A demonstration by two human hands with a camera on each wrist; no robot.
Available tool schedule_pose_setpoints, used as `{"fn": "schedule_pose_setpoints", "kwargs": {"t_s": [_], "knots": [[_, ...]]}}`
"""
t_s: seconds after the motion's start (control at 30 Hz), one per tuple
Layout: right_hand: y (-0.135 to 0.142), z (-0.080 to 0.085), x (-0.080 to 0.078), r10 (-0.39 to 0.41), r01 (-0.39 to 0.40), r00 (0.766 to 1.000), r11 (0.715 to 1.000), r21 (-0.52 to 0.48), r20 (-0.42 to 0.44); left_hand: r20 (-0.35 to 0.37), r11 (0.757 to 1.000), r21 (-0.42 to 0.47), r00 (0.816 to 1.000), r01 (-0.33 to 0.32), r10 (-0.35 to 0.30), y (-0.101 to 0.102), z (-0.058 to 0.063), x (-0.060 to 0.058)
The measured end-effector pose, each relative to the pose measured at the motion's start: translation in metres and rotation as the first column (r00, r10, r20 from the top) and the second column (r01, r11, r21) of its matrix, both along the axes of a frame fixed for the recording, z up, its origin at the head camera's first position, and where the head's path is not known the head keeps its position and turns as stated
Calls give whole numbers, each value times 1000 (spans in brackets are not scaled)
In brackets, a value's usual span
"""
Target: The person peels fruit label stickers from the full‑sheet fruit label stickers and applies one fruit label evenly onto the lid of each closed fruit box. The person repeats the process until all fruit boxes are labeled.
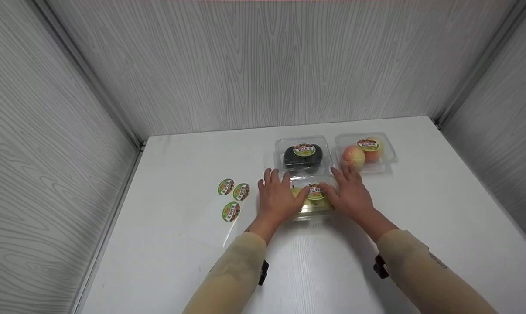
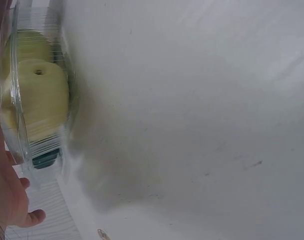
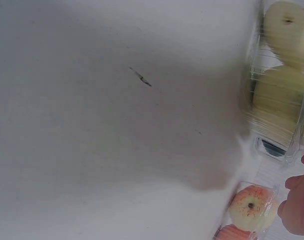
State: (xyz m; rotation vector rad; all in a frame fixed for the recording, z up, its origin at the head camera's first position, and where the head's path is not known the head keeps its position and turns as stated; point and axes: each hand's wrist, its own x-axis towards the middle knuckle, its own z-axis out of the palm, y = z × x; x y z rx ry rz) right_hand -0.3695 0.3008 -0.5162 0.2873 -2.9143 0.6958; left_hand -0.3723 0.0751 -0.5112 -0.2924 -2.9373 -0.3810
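Observation:
Between my two hands lies a clear plastic box [image 1: 311,215] with yellow-green pears [image 2: 44,100] inside, its lid closed. A round printed sticker [image 1: 316,192] is on the lid. My left hand [image 1: 277,198] lies at the box's left end, fingers spread and thumb reaching over the lid to the sticker's left edge. At the right end my right hand [image 1: 352,195] mirrors it, its thumb at the sticker's right side and its fingers pointing away. Each wrist view shows the box from the side, with only part of a hand at the frame's edge.
Behind stands a clear box with dark fruit [image 1: 302,160] and a sticker. To its right is another box with red-yellow peaches [image 1: 353,156], also stickered. Three loose round stickers [image 1: 231,211] lie on a clear sheet at left. Grey wood-patterned panels [image 1: 245,65] border the white table [image 1: 167,261].

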Motion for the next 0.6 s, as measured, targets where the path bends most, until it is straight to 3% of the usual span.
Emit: {"fn": "schedule_pose_setpoints", "kwargs": {"t_s": [0.2, 0.6], "knots": [[0, 1, 0, -22, 22, 1000, 999, -25, 13, 45, 999, 18, 999, -30, 29, 7, 4, 2], [-6, -5, -1, -73, 73, 997, 997, -29, 1, -9, 996, 58, 998, -69, 70, 14, -3, 3]]}}
